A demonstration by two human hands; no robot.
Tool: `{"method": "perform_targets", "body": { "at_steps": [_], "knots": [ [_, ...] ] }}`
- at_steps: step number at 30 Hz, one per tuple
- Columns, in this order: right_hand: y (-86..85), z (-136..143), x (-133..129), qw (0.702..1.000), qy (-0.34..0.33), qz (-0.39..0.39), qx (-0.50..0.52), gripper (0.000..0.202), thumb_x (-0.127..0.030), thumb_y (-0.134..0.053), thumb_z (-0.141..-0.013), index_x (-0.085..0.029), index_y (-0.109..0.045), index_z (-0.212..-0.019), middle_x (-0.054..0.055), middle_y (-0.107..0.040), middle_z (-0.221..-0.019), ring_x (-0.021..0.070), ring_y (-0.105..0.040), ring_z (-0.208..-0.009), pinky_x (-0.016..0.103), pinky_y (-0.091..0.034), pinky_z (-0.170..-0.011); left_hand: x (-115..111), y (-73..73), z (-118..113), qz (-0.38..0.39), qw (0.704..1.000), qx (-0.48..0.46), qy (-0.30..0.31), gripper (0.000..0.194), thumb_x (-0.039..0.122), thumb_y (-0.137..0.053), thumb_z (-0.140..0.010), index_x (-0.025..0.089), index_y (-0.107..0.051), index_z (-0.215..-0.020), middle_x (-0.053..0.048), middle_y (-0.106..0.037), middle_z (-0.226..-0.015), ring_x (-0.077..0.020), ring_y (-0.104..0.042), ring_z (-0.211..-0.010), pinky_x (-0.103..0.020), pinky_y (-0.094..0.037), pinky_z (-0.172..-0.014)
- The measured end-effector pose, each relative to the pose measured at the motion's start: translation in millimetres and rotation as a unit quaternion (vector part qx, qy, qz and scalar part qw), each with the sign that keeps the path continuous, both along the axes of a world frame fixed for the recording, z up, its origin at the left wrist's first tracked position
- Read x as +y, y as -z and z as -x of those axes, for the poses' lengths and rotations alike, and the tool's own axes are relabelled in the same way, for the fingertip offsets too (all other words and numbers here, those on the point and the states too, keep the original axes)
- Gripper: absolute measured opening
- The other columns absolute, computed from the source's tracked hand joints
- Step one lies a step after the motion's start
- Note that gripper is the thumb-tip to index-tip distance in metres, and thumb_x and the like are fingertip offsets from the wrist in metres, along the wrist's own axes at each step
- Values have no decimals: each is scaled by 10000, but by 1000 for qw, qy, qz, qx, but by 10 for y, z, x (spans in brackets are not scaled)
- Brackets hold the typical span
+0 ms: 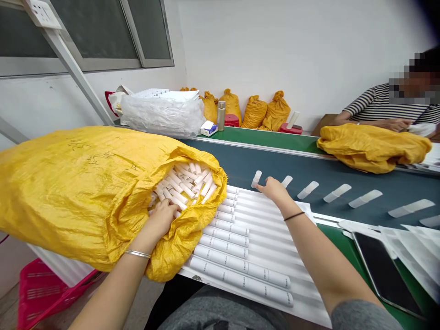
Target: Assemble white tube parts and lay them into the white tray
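My left hand (164, 217) reaches into the mouth of a big yellow woven sack (85, 183), fingers curled on one of the small white plastic tubes (177, 198) heaped inside. Its fingertips are partly hidden among them. Over the dark conveyor belt (237, 160), my right hand (274, 189) pinches the lower end of a frosted plastic tube (257, 178); the far fingers are out of sight. Several similar frosted tubes (337, 193) lie spaced along the belt to the right. Between my arms, printed white tubes (240, 279) rest in rows on a ridged white sheet (275, 238).
A black phone (385, 270) and white sheets (409, 252) lie on the green surface at right. Across the belt sits a person in a striped shirt (374, 105), behind a folded yellow sack (371, 144). Wrapped stacks (161, 114), a bottle (221, 115) and a pink basket (44, 293) stand around.
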State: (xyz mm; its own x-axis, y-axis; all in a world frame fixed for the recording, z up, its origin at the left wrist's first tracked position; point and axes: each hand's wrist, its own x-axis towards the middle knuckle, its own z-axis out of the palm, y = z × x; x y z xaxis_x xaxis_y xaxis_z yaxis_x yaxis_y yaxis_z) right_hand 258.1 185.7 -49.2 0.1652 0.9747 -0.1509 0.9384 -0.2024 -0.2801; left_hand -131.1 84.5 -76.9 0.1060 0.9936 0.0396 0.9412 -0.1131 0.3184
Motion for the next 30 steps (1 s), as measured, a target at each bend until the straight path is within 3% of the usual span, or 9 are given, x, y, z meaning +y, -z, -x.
{"method": "perform_targets", "body": {
  "at_steps": [6, 9, 13, 16, 19, 21, 23, 27, 30],
  "knots": [
    [-47, -128, -1281, 979, -175, 94, 45, 253, -370, -577, -815, -199, -697, -672, 79, -697, -705, 221, -643, -645, 287, -436, -598, -26, -103, -45, -65, 997, -28, -1, 277, 252, -498, -861, 181, -673, -1063, -124, -583, -1117, -273, -519, -1101, -423, -405, -1005],
    [158, -240, -1891, 956, -257, 118, 83, 174, -241, -628, -740, -238, -750, -864, 67, -719, -796, 230, -669, -698, 288, -488, -639, -143, -230, -145, -138, 983, -121, 13, 298, 321, -509, -892, 182, -640, -1121, -106, -595, -1161, -242, -520, -1142, -388, -404, -1029],
    [430, -375, -2307, 958, -269, 19, 93, 270, -222, -546, -820, -251, -735, -1012, 114, -700, -1024, 247, -681, -882, 342, -546, -781, -375, -360, -441, -192, 924, -327, 40, 221, 283, -620, -850, 206, -661, -1054, -65, -634, -1093, -214, -571, -1074, -363, -439, -995],
    [474, -432, -2387, 958, -266, -57, 89, 271, -222, -566, -797, -209, -703, -1031, 133, -672, -1102, 263, -661, -993, 372, -551, -853, -546, -375, -772, -134, 829, -543, 19, 240, 253, -701, -798, 219, -636, -1027, -38, -646, -1067, -180, -608, -1021, -330, -476, -952],
    [345, -370, -2352, 961, -220, -128, 108, 232, -234, -573, -797, -194, -658, -1009, 111, -687, -1048, 253, -667, -957, 363, -568, -815, -707, -319, -1127, -25, 667, -744, -23, 439, 230, -758, -745, 260, -524, -1115, -7, -674, -994, -143, -642, -942, -298, -525, -867],
    [213, -234, -2291, 957, -182, -166, 155, 236, -268, -566, -838, -196, -637, -1051, 91, -699, -992, 225, -677, -860, 330, -579, -738, -800, -264, -1323, 59, 580, -811, -45, 551, 203, -789, -706, 284, -473, -1149, 12, -686, -964, -127, -653, -914, -276, -542, -827],
    [97, -46, -2215, 935, -186, -193, 232, 255, -285, -555, -882, -210, -632, -1113, 78, -701, -991, 202, -674, -834, 304, -577, -719, -866, -218, -1454, 125, 535, -834, -57, 526, 195, -804, -687, 266, -502, -1112, 6, -696, -967, -114, -660, -895, -250, -546, -813],
    [-30, 279, -2058, 874, -229, -249, 349, 313, -226, -548, -916, -256, -609, -1221, 71, -673, -1073, 196, -649, -960, 312, -558, -820, -888, -182, -1483, 145, 543, -825, -51, 387, 266, -809, -693, 208, -597, -1011, -29, -713, -995, -99, -667, -851, -205, -542, -791],
    [-112, 336, -1964, 854, -251, -302, 341, 382, -151, -534, -913, -268, -585, -1273, 94, -602, -1157, 209, -589, -1082, 333, -528, -886, -852, -187, -1352, 104, 627, -770, -50, 377, 324, -816, -678, 181, -651, -985, -25, -715, -920, -106, -666, -790, -203, -544, -747]
  ]
}}
